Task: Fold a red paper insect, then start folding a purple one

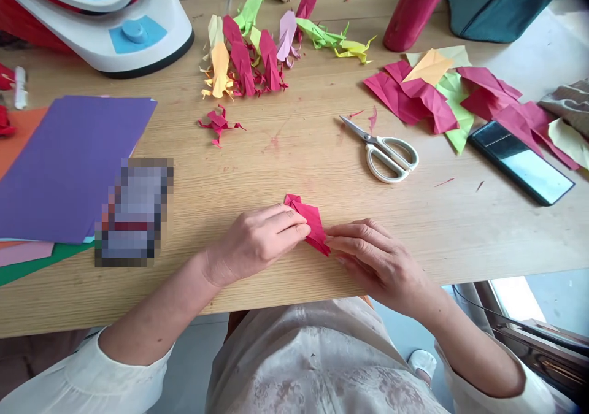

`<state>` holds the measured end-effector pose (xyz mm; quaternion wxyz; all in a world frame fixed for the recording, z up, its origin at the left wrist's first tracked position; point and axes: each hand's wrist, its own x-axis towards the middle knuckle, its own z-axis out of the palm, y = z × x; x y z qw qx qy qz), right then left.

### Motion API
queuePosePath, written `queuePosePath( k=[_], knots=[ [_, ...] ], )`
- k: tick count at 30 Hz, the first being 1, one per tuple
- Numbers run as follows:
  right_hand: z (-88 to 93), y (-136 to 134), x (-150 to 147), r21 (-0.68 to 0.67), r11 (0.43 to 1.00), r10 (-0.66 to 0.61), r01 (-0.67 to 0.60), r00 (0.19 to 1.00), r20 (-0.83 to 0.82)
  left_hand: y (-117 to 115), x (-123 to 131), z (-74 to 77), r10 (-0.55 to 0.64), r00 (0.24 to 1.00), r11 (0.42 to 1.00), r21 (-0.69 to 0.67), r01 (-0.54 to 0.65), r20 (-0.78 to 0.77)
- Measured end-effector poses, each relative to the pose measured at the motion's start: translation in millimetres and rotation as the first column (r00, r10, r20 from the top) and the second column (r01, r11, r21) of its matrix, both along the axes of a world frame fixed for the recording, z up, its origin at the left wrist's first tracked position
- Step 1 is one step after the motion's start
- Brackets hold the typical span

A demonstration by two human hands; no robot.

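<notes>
The wooden worktop point(294, 156) fills most of the view, and its near edge hides the person's lap. At the far left a white fan base point(105, 27) with a blue button is cut off by the frame. So are the teal bag point(501, 3) and the red bottle point(416, 6) at the far right. A purple sheet point(69, 156) lies on the left over orange, pink and green sheets that show only as strips. On its near corner sits a blurred patch point(133, 211), and nothing under it can be made out or read.

At the right, a loose heap of creased paper point(427, 95) in pink, green and yellow partly covers itself, and its edge touches a dark phone point(522, 162). Behind the middle stands a row of folded paper figures point(257, 58), with white-handled scissors point(386, 150) lying shut between them and the heap.

The red folded paper point(310, 218) lies flat near the front edge, between the two hands. Its long axis runs on a slant, from far-left to near-right, and its middle is hidden. The left hand point(257, 239) lies over its left side with fingers flat on top; the thumb is out of sight, so a grip cannot be told. The right hand point(377, 260) closes thumb and forefinger on the near-right tip.
</notes>
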<state>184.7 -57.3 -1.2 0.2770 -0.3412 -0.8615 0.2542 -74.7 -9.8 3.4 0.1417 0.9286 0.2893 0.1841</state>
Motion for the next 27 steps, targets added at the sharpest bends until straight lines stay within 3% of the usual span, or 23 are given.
queuePosePath(
  k=[11, 17, 27],
  knots=[
    [3.4, 3.3, -0.7, -0.033, 0.999, -0.003, 0.003, 1.0, 0.0, -7.0, 11.7, -5.4, 0.081, 0.993, 0.982, 0.177, -0.065, -0.083],
    [4.1, 5.7, 2.6, -0.001, 0.998, 0.069, -0.069, 0.996, 0.064, -2.0, 13.2, -6.1, 0.086, 0.996, 0.994, 0.076, -0.083, -0.037],
    [5.8, 10.1, 9.5, 0.176, 0.958, 0.175, -0.227, 0.948, 0.267, 4.6, 13.7, -6.8, 0.078, 0.997, 0.994, -0.073, -0.078, 0.008]
  ],
)
